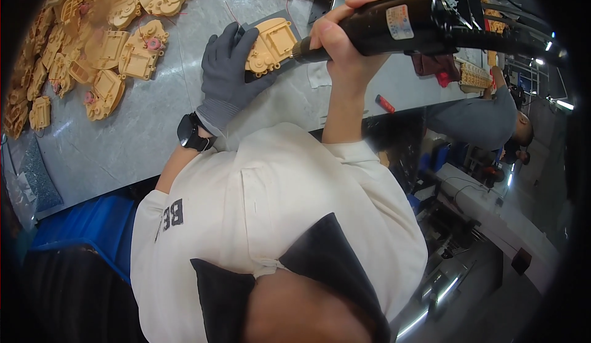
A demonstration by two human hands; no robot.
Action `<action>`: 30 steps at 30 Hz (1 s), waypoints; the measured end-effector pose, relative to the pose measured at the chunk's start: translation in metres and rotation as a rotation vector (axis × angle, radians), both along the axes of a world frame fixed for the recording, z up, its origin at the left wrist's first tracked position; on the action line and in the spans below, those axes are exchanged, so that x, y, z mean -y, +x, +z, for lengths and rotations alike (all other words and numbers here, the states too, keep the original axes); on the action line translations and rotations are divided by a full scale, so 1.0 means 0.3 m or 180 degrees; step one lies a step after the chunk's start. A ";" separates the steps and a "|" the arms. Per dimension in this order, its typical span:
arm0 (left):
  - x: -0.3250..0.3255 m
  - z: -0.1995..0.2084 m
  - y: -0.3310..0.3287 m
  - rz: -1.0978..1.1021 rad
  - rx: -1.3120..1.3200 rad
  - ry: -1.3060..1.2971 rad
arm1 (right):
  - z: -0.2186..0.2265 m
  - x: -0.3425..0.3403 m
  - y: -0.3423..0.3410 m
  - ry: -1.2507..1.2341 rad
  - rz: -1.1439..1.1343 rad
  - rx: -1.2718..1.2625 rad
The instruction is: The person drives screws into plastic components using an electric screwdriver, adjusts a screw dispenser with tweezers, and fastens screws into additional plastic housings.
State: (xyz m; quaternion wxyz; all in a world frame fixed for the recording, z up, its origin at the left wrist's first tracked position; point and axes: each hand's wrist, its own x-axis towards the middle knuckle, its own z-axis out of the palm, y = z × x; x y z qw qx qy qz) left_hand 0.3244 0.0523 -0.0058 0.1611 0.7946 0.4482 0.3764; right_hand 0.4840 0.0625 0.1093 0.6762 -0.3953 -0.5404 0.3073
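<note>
My left hand, in a grey glove with a black watch at the wrist, presses down on a tan plastic housing that lies on a dark mat on the grey worktable. My bare right hand grips a black electric screwdriver. Its tip meets the right edge of the housing. A black cable runs off the tool to the right.
Several more tan housings lie heaped at the table's left and along its far edge. A blue bin sits below the table's near edge. A small red item lies on the table. Another person in grey works at the right.
</note>
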 end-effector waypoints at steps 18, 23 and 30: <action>-0.006 -0.023 0.017 -0.0008 0.0090 0.0102 | -0.041 -0.002 0.003 0.0094 -0.0310 0.0592; 0.027 0.017 0.028 -0.0067 0.0371 0.0188 | -0.011 0.083 -0.012 -0.0229 -0.0508 -0.0576; 0.004 -0.104 -0.010 -0.0509 0.1089 -0.0611 | 0.109 0.320 -0.051 0.0226 0.0076 -0.1082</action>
